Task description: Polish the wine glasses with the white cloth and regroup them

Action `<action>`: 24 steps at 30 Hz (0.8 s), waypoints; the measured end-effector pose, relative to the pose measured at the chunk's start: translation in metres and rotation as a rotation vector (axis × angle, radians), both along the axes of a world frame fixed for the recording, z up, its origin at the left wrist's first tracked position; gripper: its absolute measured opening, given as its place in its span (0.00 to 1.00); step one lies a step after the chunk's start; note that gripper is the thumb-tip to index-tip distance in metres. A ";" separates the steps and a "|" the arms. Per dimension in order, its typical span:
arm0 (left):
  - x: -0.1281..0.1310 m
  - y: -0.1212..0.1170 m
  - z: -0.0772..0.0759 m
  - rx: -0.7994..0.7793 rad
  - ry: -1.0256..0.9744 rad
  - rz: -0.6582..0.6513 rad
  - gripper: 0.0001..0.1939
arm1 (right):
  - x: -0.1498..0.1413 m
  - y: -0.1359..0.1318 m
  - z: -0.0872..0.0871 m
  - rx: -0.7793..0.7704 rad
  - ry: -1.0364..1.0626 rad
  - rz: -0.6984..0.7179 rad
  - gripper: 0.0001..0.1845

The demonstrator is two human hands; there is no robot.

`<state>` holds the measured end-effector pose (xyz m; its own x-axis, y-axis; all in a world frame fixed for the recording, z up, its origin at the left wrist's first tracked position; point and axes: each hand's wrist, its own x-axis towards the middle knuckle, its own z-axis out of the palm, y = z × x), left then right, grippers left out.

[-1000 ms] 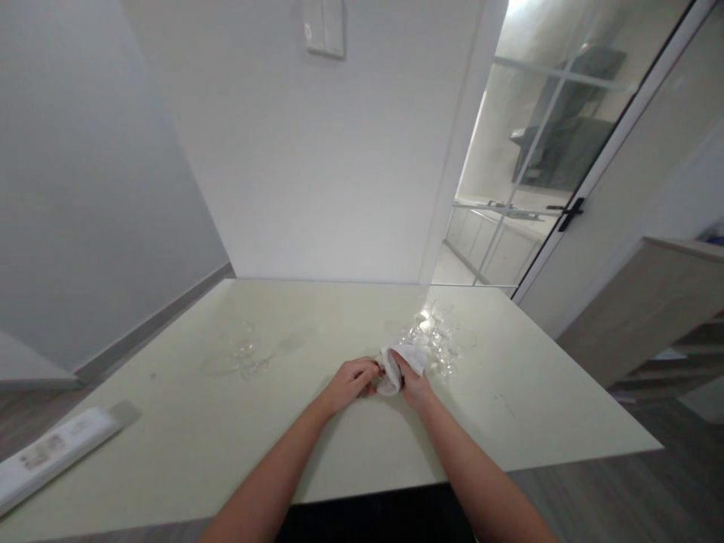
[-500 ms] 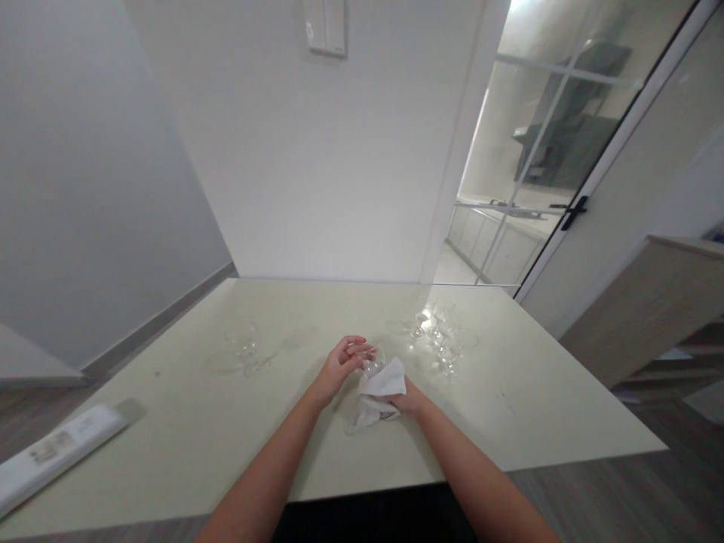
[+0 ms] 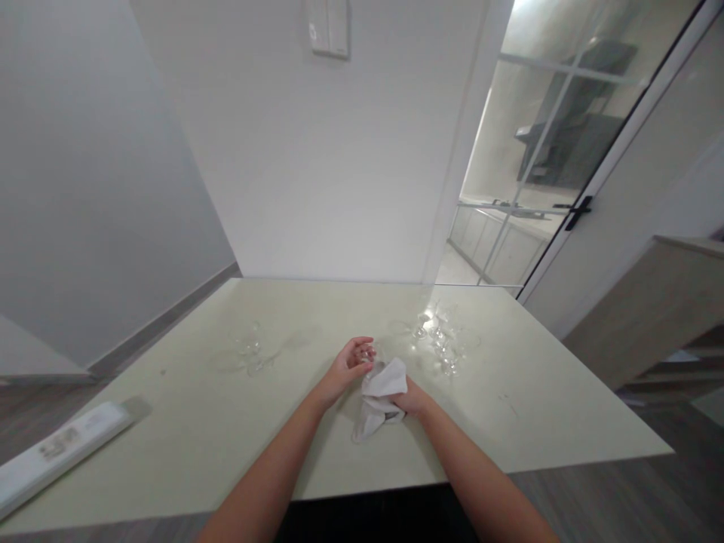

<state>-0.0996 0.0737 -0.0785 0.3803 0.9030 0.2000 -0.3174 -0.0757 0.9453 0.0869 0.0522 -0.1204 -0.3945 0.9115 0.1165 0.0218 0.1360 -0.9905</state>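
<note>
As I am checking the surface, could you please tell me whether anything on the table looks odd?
Two things: faint dark marks beyond the right hand to the right, and a small spot at left, both breaking the plain table. I cannot tell whether they are stains or scratches.

No readable text, brand, number or sign in your view. Long white box [image 3: 84,437], on the counter [image 3: 271,445] to your left: a brownish printed patch [image 3: 59,443] on its top, too blurred for you to make out letters. White wall switch [image 3: 329,29], top of view: a small pale mark on its left part, a tiny one low on its right; neither legible to you.
</note>
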 end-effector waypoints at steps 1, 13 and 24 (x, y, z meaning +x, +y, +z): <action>0.000 0.000 0.000 -0.004 -0.001 -0.022 0.32 | 0.000 -0.001 0.001 0.009 -0.007 0.007 0.14; -0.002 -0.001 0.000 -0.005 0.008 -0.102 0.32 | -0.003 -0.004 0.021 0.042 0.022 0.062 0.18; -0.001 -0.002 0.005 -0.003 -0.010 -0.074 0.33 | -0.004 -0.005 0.018 -0.084 0.082 0.017 0.21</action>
